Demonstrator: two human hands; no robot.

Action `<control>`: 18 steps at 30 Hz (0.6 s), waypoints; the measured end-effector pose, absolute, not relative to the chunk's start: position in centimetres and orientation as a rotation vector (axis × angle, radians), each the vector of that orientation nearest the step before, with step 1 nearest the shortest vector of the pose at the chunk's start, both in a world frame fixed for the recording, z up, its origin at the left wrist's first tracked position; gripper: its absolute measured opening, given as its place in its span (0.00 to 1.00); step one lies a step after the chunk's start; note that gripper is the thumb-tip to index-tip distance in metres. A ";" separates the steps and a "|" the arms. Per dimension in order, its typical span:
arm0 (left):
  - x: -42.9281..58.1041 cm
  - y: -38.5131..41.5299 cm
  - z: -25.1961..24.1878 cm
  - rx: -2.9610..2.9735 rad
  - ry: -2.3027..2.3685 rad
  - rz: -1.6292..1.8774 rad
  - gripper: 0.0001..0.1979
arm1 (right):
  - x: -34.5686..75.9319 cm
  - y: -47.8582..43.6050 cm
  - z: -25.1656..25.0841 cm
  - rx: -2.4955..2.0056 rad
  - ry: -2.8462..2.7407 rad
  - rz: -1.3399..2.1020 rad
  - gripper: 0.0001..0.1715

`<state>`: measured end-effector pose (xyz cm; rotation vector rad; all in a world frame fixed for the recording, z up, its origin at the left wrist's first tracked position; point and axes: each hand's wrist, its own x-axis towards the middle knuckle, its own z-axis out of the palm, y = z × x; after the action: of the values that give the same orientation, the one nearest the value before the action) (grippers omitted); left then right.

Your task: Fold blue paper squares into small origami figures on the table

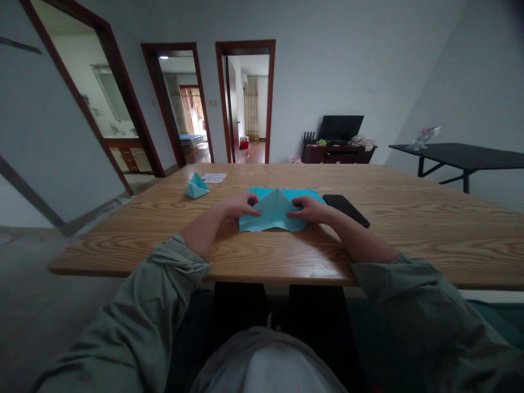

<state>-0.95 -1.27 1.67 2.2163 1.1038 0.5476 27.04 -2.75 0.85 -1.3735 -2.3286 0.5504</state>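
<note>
A light blue sheet of folded paper (275, 210), with a pointed peak at its top middle, is held up between my two hands near the table's front. My left hand (242, 206) pinches its left side, thumb in front and fingers behind. On the opposite side my right hand (306, 209) grips the paper in the same way. Behind it lies brighter blue paper (303, 193), flat on the table and partly hidden. To the left stands a folded blue paper shape (197, 186) with a pointed top.
The wooden table (164, 256) spans the view. A black phone-like slab (346, 209) lies right of my right hand. A white printed slip (214, 178) is behind the folded shape. Farther off are a black table (466, 155) and a cabinet with a screen (341, 128).
</note>
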 end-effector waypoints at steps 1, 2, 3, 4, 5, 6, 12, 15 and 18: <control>-1.3 -1.1 1.7 2.153 1.041 0.633 0.18 | 27.2 -2.7 0.9 -1.337 -2.275 0.607 0.20; -1.6 -0.9 1.6 2.086 0.997 0.718 0.18 | 27.4 -2.6 0.9 -1.303 -2.197 0.661 0.20; -1.9 -0.8 1.6 2.017 0.972 0.803 0.19 | 27.6 -2.5 0.8 -1.273 -2.107 0.706 0.21; -2.2 -0.6 1.5 1.949 0.966 0.886 0.20 | 27.7 -2.4 0.8 -1.251 -2.014 0.728 0.22; -2.3 -0.4 1.4 1.886 0.975 0.966 0.22 | 27.8 -2.2 0.8 -1.236 -1.927 0.728 0.24; -2.3 -0.3 1.2 1.830 0.997 1.043 0.24 | 27.9 -2.1 0.7 -1.222 -1.851 0.715 0.26; -0.9 0.2 0.7 1.701 1.166 1.431 0.21 | 27.3 -1.6 0.6 -1.134 -1.588 0.662 0.32; -0.5 0.1 0.5 1.698 1.220 1.455 0.18 | 26.9 -1.7 0.5 -1.209 -1.549 0.565 0.30; -0.5 0.0 0.5 1.636 1.194 1.396 0.18 | 26.8 -1.8 0.5 -1.228 -1.542 0.471 0.33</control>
<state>-0.49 0.04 0.46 1.6363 1.1943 1.3961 26.81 -1.75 0.46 -1.2282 -1.5424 0.4711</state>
